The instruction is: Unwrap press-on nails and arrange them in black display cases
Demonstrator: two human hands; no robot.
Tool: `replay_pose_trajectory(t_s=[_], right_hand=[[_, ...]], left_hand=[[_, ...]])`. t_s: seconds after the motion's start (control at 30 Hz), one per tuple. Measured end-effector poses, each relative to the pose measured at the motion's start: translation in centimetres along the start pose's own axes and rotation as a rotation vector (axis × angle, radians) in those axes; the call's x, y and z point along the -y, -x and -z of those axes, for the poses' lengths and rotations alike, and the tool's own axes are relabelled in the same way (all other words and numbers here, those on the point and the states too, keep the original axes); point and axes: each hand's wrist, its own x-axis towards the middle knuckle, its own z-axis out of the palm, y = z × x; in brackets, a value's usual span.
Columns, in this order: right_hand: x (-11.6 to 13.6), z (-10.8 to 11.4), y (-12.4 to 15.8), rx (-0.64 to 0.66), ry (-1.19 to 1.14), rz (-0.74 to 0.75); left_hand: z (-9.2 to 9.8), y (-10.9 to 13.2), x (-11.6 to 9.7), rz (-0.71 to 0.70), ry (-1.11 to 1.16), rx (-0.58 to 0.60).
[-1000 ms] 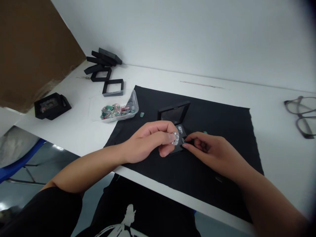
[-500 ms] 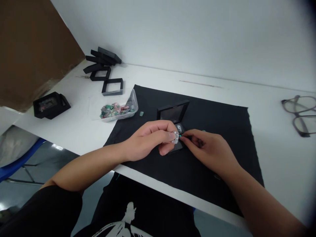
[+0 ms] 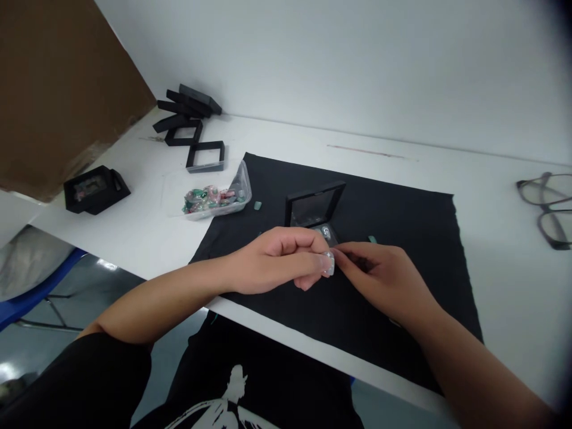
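Between the thumb and curled fingers of my left hand (image 3: 286, 259) is a small clear piece (image 3: 329, 264). My right hand (image 3: 379, 271) is pinched at the right edge of that piece; what its fingertips hold, if anything, is too small to make out. Just behind my hands a black case (image 3: 315, 207) stands with its lid raised, and its base is partly covered by my left hand. A shiny clear item (image 3: 326, 232) lies in the base. Both hands are above a black cloth (image 3: 402, 220).
A clear plastic tub (image 3: 243, 185) of green and pink pieces sits left of the cloth. Small green pieces (image 3: 258, 205) lie on the cloth. Black frames (image 3: 205, 156) are at the back left, black cases (image 3: 96, 189) at the far left, glasses (image 3: 547, 208) at the right.
Both hands have shifted slightly right and nearer to me, with the clear piece still in my left hand. The green bit seen at my right fingertips no longer shows.
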Motion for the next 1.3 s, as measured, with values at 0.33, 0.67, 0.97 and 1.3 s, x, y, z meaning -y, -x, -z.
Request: replay_pose_trajectory(t_s=[0.33,0.67,0.97,1.3], right_hand=[[-0.1,0.4,0.0,0.036,-0.087,0.033],[0.5,0.9,1.4,-0.229,-0.218,0.338],[1.4,0.2,1.9,-0.208,-0.239,0.428],[1.2,0.4,2.0,-0.150,-0.334,0.308]], left_hand=[[0.1,0.0,0.3,-0.016,-0.003,-0.017],[0.3,0.0,0.6,-0.004,-0.077,0.026],[0.3,-0.3,0.4,0.202,-0.028,0.094],[-0.1,-0.6,0.8,0.235,0.041,0.040]])
